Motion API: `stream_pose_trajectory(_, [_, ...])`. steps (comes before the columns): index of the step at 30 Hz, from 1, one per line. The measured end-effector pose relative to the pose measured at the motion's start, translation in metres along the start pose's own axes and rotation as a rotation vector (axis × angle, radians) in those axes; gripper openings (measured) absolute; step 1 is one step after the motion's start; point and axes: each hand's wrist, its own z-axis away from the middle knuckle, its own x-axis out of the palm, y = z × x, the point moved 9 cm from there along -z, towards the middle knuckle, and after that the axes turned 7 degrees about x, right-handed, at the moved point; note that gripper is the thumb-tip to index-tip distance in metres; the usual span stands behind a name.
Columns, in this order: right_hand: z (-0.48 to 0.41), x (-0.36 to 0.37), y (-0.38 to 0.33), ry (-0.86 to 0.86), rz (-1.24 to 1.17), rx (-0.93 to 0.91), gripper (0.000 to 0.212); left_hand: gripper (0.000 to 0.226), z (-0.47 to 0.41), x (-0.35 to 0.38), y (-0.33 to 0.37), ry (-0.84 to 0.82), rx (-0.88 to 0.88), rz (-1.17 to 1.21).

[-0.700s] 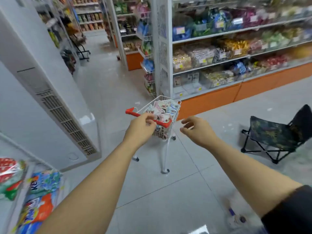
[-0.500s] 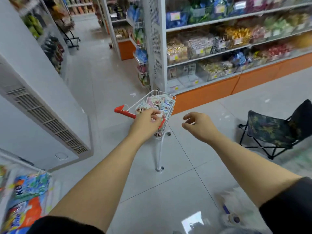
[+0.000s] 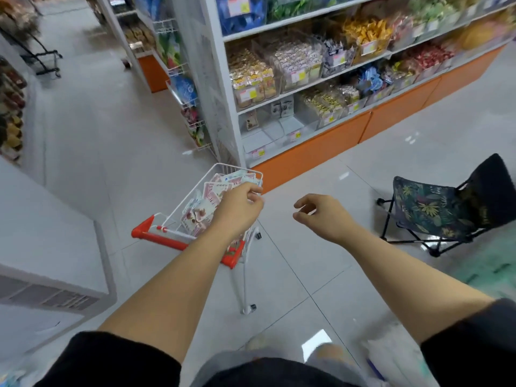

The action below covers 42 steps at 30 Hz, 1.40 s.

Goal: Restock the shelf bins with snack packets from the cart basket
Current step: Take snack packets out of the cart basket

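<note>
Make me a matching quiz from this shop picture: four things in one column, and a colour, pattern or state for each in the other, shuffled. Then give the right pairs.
Column one
1. cart handle
2. folding chair
3. shelf base
4. right hand

Column two
A. orange
B. red
C. dark leaf print
D. holds nothing, above the floor tiles

Pairs: 1-B, 2-C, 3-A, 4-D
</note>
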Motion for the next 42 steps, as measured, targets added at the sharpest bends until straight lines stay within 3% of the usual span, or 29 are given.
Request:
stream_pose_trajectory(7, [-0.1, -0.061, 0.045, -0.032, 0.02, 0.065, 0.022, 0.025, -0.112, 0.049, 0.034, -0.06, 0.011, 0.017])
stream_pose_trajectory(18, [-0.287, -0.15, 0.04, -0.227, 0.201, -0.114, 0.017, 0.024, -0.256, 0.078, 0.06, 0.168, -0.169, 0.097])
stream_pose_trajectory(33, [-0.473, -0.068, -0.019, -0.604, 0.581, -0.422, 0.017, 0.021, -0.346, 0.065, -0.082, 0.457, -0.592, 0.174])
stream_pose_trajectory(42, [-0.519, 0.003, -0.044, -0.859, 0.77, -0.603, 0.017, 0.017, -0.304, 0.087, -0.139, 0.605, -0.94, 0.172])
